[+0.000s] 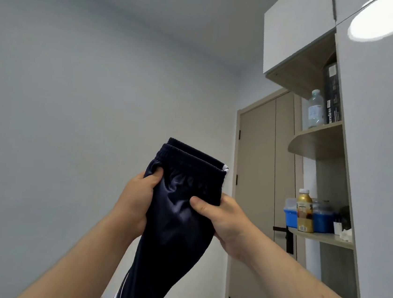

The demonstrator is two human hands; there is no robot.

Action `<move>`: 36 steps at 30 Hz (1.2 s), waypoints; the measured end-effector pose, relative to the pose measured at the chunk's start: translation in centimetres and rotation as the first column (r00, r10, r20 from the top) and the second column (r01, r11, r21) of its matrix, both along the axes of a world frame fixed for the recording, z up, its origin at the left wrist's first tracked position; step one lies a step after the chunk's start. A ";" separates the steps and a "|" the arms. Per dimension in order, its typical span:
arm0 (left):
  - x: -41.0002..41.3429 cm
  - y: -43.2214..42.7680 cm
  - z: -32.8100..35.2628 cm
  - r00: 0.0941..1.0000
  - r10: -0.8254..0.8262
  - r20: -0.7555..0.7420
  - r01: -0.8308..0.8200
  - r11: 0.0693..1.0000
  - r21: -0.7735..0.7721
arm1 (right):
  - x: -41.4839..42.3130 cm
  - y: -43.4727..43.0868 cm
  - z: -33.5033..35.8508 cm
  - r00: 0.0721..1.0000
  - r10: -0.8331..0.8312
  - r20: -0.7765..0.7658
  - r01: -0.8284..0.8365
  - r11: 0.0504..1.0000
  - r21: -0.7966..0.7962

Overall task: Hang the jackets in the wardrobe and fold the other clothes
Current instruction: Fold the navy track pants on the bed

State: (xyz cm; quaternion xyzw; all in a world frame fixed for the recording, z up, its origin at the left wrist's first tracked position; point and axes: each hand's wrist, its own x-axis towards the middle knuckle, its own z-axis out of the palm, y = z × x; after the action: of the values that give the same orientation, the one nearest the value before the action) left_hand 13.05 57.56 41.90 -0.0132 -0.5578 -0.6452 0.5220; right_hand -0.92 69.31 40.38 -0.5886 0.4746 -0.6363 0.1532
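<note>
A pair of dark navy track trousers (177,220) with an elastic waistband and white side stripes hangs upright in front of me, waistband at the top. My left hand (137,198) grips the left side just below the waistband. My right hand (222,215) grips the right side at the same height, thumb pressed onto the shiny fabric. The legs drop out of the frame at the bottom.
A tall white wardrobe (384,170) fills the right side, with open corner shelves (318,143) holding bottles, a dark box and blue tubs. A beige door (258,180) with a black handle stands behind it. A bare grey wall lies to the left.
</note>
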 end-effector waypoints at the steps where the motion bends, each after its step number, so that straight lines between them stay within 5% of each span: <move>1: -0.1 -0.1 0.7 1.000 0.008 0.023 -0.008 1.000 0.001 | 0.2 -0.2 0.8 1.000 -0.015 0.003 0.015 1.000 -0.009; 8: 0.2 0.5 3.6 0.994 -0.076 0.084 0.078 0.997 -0.022 | 0.3 -0.3 8.5 0.980 -0.200 -0.013 0.194 0.961 -0.200; 12: 0.8 1.8 0.4 0.970 -0.163 0.183 0.179 0.981 -0.076 | -0.1 -0.6 10.1 0.961 -0.272 0.046 0.276 0.936 -0.221; 16: 1.1 2.6 -3.6 0.956 -0.073 0.283 0.120 0.981 -0.151 | -0.8 -0.6 10.3 0.951 -0.289 0.113 0.307 0.928 -0.212; 20: 2.2 2.2 -4.9 0.958 -0.079 0.275 0.080 0.997 0.008 | -2.1 -0.4 8.8 0.943 -0.300 0.141 0.319 0.938 -0.133; 30: 14.7 -3.3 0.2 0.939 0.148 0.310 -0.153 0.988 -0.008 | 3.3 -4.2 1.4 0.954 0.012 0.299 -0.012 1.000 -0.002; 36: 17.5 -7.7 -7.2 0.869 0.184 0.460 -0.232 0.971 0.050 | 6.1 -9.4 -7.0 0.878 0.144 0.457 -0.223 0.967 0.124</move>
State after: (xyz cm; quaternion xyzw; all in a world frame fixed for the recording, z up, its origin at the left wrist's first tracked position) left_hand 30.59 49.85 34.75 0.2244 -0.6276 -0.5986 0.4443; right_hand 5.14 59.95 33.42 -0.4547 0.4223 -0.6927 0.3676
